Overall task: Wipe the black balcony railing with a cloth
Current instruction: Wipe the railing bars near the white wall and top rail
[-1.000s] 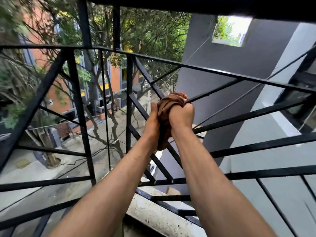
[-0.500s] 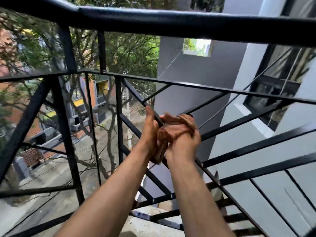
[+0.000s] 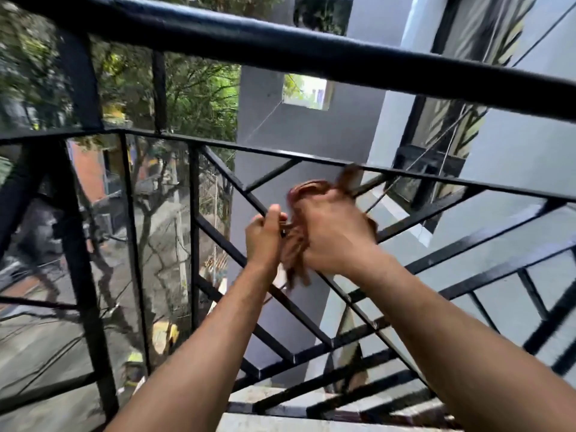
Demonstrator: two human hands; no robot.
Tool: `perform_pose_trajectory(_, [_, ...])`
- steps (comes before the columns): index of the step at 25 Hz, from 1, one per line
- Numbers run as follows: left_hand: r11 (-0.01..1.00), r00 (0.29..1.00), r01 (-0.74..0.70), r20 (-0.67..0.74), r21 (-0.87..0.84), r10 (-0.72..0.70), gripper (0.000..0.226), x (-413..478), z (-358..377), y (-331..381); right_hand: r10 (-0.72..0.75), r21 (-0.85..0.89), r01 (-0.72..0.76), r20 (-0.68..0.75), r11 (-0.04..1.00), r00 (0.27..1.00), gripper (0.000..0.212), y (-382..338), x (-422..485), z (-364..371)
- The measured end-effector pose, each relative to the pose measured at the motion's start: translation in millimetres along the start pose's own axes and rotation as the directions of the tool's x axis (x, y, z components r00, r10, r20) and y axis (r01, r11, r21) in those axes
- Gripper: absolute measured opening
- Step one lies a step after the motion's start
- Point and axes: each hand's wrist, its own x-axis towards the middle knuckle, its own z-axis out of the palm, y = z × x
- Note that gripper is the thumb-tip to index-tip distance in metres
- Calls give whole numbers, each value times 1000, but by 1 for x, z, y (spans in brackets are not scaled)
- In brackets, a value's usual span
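Railing [image 3: 311, 54] bars in black metal fill the view, a thick top rail crossing overhead and thinner diagonal bars [image 3: 230, 173] fanning out below it, and the hands work in the middle of that lattice. The right hand [image 3: 336, 235] is closed in a fist around a bunched brown cloth [image 3: 296, 254], which is wrapped over one diagonal bar so that, as I judge it, the fabric can rub all round the metal in one pass; loose ends hang below the fist and poke out above it (both blurred). The left hand [image 3: 265, 235] is curled on the same bar just beside the cloth, thumb up, probably steadying either the bar or the cloth's tail, though I cannot tell which it pinches. Open gaps between the bars give room to slide along the diagonal, up toward the horizontal mid rail [image 3: 436, 179] or down toward the junction where several bars meet. Those crossings are the tight spots, where knuckles would likely catch.
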Motion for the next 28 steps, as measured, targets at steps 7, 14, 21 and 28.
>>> perform_pose_trajectory(7, [985, 980, 125, 169, -118, -105, 52, -14, -10, 10, 74, -351, 22, 259, 936, 963, 42, 48, 6, -56])
perform_pose_trajectory(14, [965, 943, 190, 307, -179, -128, 80, -3, -38, 27, 466, 390, -486, 151, 782, 872, 36, -84, 17, 17])
perform_pose_trajectory(21, [913, 936, 266, 309, -309, -168, 75, 1, -53, 50, 45, 213, -92, 213, 973, 976, 60, -55, 12, 16])
perform_pose_trajectory(28, [901, 928, 260, 347, -346, -135, 86, -10, -53, 66, 400, 832, -161, -79, 530, 913, 62, -104, -10, 22])
